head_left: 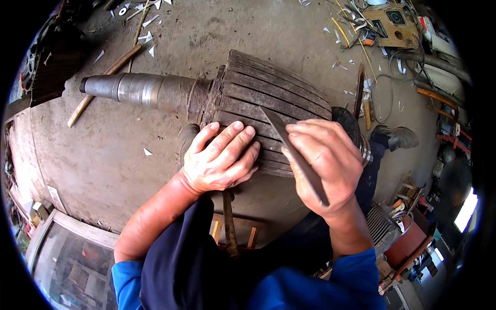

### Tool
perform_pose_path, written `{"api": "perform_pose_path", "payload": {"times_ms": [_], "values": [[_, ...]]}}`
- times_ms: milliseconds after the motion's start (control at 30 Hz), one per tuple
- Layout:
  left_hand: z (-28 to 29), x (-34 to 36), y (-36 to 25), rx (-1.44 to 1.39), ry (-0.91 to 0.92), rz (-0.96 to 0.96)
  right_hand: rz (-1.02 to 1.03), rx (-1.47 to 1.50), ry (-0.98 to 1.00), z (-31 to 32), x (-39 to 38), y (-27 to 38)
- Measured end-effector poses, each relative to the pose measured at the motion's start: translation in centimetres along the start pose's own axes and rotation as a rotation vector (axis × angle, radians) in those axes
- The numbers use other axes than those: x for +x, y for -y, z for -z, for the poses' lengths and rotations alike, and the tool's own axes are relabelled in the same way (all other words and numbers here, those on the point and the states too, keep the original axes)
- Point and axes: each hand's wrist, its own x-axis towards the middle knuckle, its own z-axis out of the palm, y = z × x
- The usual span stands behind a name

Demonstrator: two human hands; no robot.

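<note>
A heavy rotor [274,82] with a dark, rusty slotted core lies crosswise in front of me. Its stepped steel shaft [137,90] extends left, worn bright in places. My left hand [222,160] rests on the near left part of the core, fingers laid over the slotted surface and holding nothing. In my right hand [333,160] is a thin, flat dark metal strip [279,126], gripped between thumb and fingers. Its narrow far tip is at the core's slots; whether it enters one I cannot tell. The hand hides part of the core's right end.
A wooden-handled stick [103,85] lies beyond the shaft. Pale scraps [149,37] litter the concrete floor [103,155]. Cardboard [395,31] and cables are at the far right. A glass-fronted cabinet [77,263] stands near left. My boot [400,138] is right of the rotor.
</note>
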Motion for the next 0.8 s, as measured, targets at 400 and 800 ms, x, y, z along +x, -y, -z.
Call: {"api": "perform_pose_path", "payload": {"times_ms": [400,800], "values": [[-0.8,-0.7,0.0,-0.090,-0.065,-0.003,0.231,-0.141,0.028,-3.7,1.4,1.0],[-0.3,-0.1,0.2,-0.058,-0.054,-0.061,-0.288,0.070,0.279,-1.9,5.4,-1.2]]}}
